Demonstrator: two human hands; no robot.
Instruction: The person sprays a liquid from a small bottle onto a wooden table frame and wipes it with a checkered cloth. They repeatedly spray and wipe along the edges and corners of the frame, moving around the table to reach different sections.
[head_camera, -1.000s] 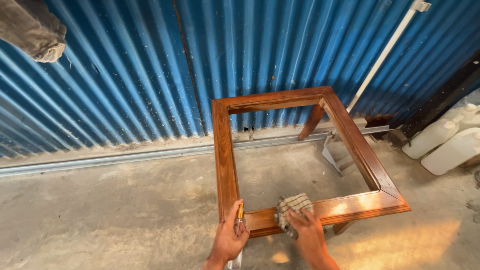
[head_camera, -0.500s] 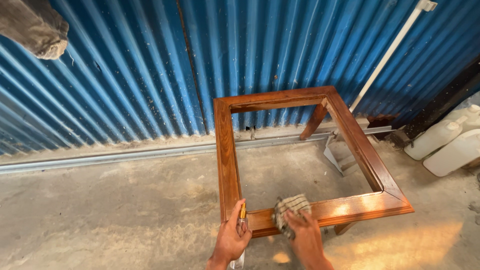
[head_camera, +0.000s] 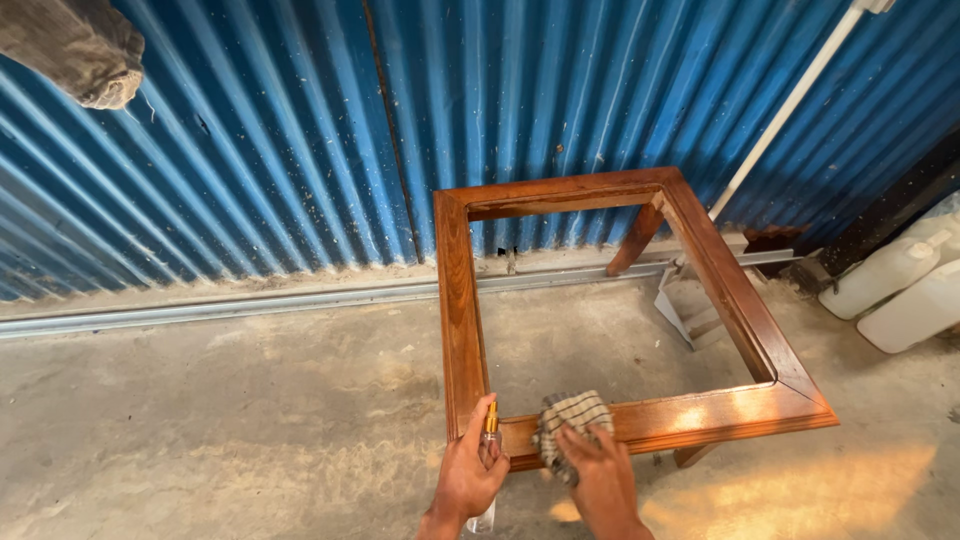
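A square brown varnished wooden frame (head_camera: 458, 290) stands on short legs over the concrete floor. My left hand (head_camera: 470, 478) grips a small clear spray bottle (head_camera: 488, 437) with a gold top, held upright at the frame's near left corner. My right hand (head_camera: 598, 475) presses a checked cloth (head_camera: 566, 417) flat on the frame's near rail, just right of that corner. The bottle's lower part is hidden behind my fingers.
A blue corrugated metal wall (head_camera: 250, 130) runs behind the frame, with a metal rail (head_camera: 200, 310) along its base. White plastic jugs (head_camera: 900, 290) lie at the right. A white pole (head_camera: 790, 105) leans on the wall. A grey cloth (head_camera: 80, 45) hangs top left.
My right hand with the cloth has slid a little left along the near rail, toward the corner. The left hand keeps the bottle in place. The view has shifted slightly.
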